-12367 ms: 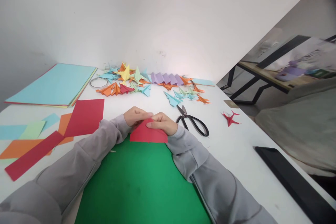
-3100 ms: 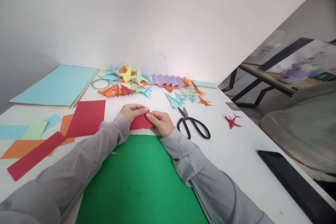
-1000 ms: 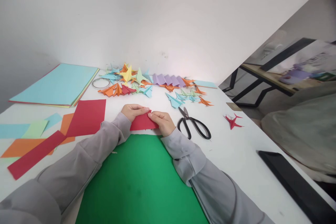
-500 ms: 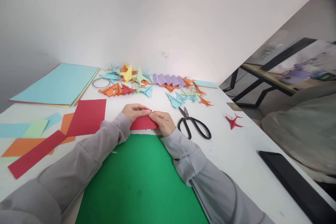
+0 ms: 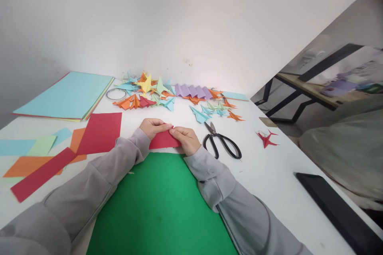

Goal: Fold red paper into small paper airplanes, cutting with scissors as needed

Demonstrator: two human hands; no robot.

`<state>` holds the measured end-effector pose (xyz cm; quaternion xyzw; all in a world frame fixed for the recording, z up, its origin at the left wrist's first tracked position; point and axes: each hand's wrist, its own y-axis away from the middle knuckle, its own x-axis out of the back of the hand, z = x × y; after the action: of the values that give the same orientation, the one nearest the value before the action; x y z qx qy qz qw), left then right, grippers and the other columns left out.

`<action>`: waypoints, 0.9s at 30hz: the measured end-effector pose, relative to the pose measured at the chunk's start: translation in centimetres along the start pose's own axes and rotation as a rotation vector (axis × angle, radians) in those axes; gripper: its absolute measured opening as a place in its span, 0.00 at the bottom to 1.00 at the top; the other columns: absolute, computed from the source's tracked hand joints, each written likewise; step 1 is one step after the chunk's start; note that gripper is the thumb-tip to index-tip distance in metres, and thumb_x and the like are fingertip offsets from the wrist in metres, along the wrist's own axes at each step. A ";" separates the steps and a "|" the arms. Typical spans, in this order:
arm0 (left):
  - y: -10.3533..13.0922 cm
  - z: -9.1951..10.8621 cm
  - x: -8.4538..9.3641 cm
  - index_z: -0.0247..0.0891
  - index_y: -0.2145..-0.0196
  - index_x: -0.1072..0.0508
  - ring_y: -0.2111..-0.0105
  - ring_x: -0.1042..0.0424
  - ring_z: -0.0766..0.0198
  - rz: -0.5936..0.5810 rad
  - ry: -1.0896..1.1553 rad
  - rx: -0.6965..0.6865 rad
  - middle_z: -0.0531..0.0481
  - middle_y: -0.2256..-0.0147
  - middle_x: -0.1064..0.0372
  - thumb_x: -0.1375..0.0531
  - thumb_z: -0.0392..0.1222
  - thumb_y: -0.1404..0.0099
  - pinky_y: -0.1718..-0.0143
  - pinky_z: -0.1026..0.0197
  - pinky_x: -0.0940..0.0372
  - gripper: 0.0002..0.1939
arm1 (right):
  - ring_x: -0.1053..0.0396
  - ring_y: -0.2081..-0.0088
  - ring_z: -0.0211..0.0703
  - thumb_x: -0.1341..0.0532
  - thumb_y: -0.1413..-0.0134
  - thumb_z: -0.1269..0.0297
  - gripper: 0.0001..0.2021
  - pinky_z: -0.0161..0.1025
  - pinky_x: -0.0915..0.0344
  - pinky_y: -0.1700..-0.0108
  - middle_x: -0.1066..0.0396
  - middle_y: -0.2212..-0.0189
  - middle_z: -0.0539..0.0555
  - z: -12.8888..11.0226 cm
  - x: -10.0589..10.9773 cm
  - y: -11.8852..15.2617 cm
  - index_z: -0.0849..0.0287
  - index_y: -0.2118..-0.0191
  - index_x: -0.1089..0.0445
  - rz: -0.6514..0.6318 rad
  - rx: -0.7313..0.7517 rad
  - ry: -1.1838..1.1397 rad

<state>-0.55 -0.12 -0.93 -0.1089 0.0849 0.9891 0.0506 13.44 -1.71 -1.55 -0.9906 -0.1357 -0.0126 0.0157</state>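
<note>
A piece of red paper (image 5: 164,139) is held up just past the far edge of a green sheet (image 5: 158,199). My left hand (image 5: 152,127) is closed on its upper left, thumb along the top edge. From the other side my right hand (image 5: 188,138) pinches the same paper, the two thumbs almost meeting at its top. My fingers hide part of the paper's upper fold. Black-handled scissors (image 5: 220,139) lie with blades slightly apart to the right of my right hand. Left of my left sleeve is a larger red sheet (image 5: 101,132).
Folded paper planes (image 5: 146,85) in several colours cluster by the wall, beside a pleated purple paper (image 5: 193,91). A stack of coloured sheets (image 5: 66,93) lies back left, paper strips (image 5: 42,175) front left. Right are a red folded figure (image 5: 266,139) and a black tray-like object (image 5: 332,211).
Both hands keep their pinch on the red paper with almost no movement. The whole view has shifted very slightly.
</note>
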 end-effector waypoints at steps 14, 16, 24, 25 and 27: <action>-0.1 -0.1 -0.2 0.33 0.85 0.29 0.84 0.40 0.73 0.037 -0.006 -0.019 0.55 0.86 0.35 0.30 0.48 0.70 0.81 0.68 0.45 0.17 | 0.53 0.81 0.31 0.39 0.62 0.49 0.19 0.34 0.55 0.77 0.48 0.87 0.44 0.5 0.1 -0.1 0.61 0.84 0.37 -0.014 0.039 0.034; -0.2 -0.3 -0.2 0.33 0.86 0.30 0.85 0.41 0.74 0.028 -0.015 -0.014 0.55 0.87 0.35 0.30 0.48 0.69 0.82 0.68 0.46 0.17 | 0.52 0.81 0.31 0.39 0.62 0.49 0.18 0.34 0.54 0.77 0.46 0.86 0.45 0.4 0.1 0.0 0.61 0.83 0.37 -0.016 0.048 0.056; -0.6 -0.7 0.0 0.33 0.86 0.29 0.84 0.41 0.74 0.023 -0.036 -0.061 0.55 0.86 0.35 0.31 0.48 0.68 0.81 0.68 0.46 0.17 | 0.52 0.81 0.31 0.39 0.61 0.49 0.19 0.33 0.53 0.77 0.47 0.86 0.44 0.3 0.2 0.0 0.61 0.84 0.38 0.002 0.080 0.084; -0.6 -0.6 0.0 0.33 0.86 0.29 0.83 0.41 0.74 0.020 -0.030 -0.061 0.55 0.86 0.34 0.30 0.47 0.69 0.81 0.68 0.46 0.17 | 0.52 0.81 0.31 0.39 0.61 0.49 0.19 0.34 0.53 0.77 0.48 0.87 0.44 0.4 0.2 -0.1 0.61 0.84 0.39 0.006 0.084 0.074; -0.5 -0.4 0.1 0.33 0.86 0.28 0.83 0.40 0.73 0.009 -0.020 -0.029 0.55 0.86 0.34 0.30 0.46 0.69 0.80 0.68 0.46 0.16 | 0.52 0.81 0.31 0.39 0.61 0.49 0.19 0.34 0.53 0.77 0.48 0.86 0.44 0.6 0.2 -0.2 0.61 0.84 0.38 0.003 0.079 0.045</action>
<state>-0.48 0.28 -1.40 -0.0993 0.0705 0.9915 0.0453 13.57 -1.49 -2.10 -0.9888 -0.1341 -0.0295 0.0579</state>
